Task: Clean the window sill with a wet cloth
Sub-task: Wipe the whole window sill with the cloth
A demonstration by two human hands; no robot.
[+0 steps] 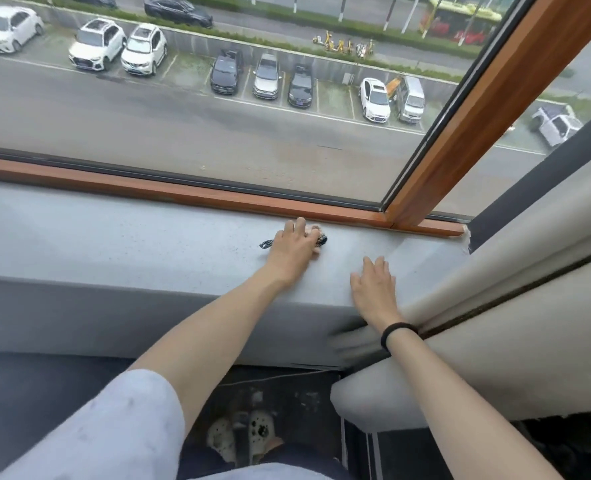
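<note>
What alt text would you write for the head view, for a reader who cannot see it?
A person's left hand holds a dark patterned cloth on a grey window sill, close to the wooden window frame. The right hand rests flat on the sill nearer the edge.

The window sill point(114, 237) carries two hands, the left hand point(294, 251) and the right hand point(373, 289), and one cloth point(321, 240). One wooden frame point(183, 195) runs along the sill's far edge. Two slippers point(261, 424) stand below the sill, and one curtain point(495, 271) hangs at its right end.
</note>
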